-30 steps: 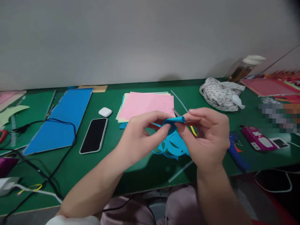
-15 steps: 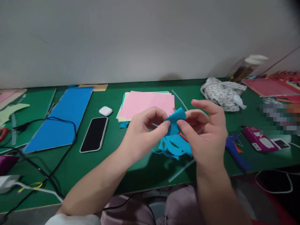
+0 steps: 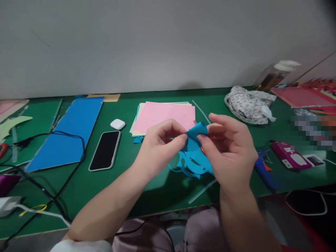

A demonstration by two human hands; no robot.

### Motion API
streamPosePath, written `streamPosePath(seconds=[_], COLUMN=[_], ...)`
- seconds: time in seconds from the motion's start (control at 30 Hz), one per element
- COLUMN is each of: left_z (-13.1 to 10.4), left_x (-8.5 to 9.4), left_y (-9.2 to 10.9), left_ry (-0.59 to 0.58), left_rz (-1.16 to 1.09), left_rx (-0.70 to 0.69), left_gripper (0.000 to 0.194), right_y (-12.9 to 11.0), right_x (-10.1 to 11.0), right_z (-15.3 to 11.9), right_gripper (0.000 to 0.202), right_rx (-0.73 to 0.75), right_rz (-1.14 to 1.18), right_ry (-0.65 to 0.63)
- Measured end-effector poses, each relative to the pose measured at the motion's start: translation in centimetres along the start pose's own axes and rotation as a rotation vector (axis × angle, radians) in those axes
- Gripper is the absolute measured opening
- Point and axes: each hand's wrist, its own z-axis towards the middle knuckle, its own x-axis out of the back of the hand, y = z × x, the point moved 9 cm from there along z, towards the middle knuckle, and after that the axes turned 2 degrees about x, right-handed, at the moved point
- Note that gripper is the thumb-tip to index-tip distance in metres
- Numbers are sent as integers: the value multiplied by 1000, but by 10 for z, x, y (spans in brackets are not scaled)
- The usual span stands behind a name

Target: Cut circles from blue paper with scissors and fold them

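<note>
A small piece of blue paper (image 3: pixel 194 135) is held up between my two hands, its upper right edge curled into a roll. My left hand (image 3: pixel 159 147) pinches its left side between thumb and fingers. On the right side, my right hand (image 3: pixel 229 150) grips the curled end with its thumb in front and fingers behind. Below the hands lie blue paper scraps (image 3: pixel 193 164), cut into curved strips. Behind the paper, a bit of a red handle shows, mostly hidden. A stack of coloured paper (image 3: pixel 165 115), pink on top, lies just beyond my hands.
At left are a phone (image 3: pixel 105 150), a white earbud case (image 3: pixel 118 124), a blue board (image 3: pixel 70 131) and black cables (image 3: pixel 82 140). To the right lie a glue gun (image 3: pixel 265 171), a purple device (image 3: pixel 290 155), a patterned cloth bundle (image 3: pixel 248 105) and a bottle (image 3: pixel 278 75).
The blue paper's upper right edge is now curled over more into a roll. My right hand's fingers have closed in slightly to the left; my left hand has barely moved.
</note>
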Motion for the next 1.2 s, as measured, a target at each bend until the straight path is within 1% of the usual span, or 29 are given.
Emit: streamPosePath(seconds=[0.23,0.43,0.6,0.7,0.87,1.03,1.2], left_z=[1,-2,-2,-1,-2,-1,-1], left_x=[0,4,-2,-2,-8,-6,-7], left_y=[-1,-3,-9,-11,-12,-14,-16], left_ry=[6,73,56,60,-9,1,4], left_rz=[3,-18,-40,-48,-1,6,-45], left_rx=[0,14,30,26,29,19,16], left_gripper=[9,12,13,13,7,4,11], right_y=[-2,8,16,20,19,18,24], right_x=[-1,-16,-18,-18,-13,-13,-16], right_z=[1,0,-2,-3,-1,-1,-3], right_gripper=[38,53,50,45,42,45,45], right_rx=[42,-44,-120,-139,-93,-84,-135], right_rz=[-4,94,203,207,141,114,187], right_ry=[-8,-102,-39,-8,34,23,25])
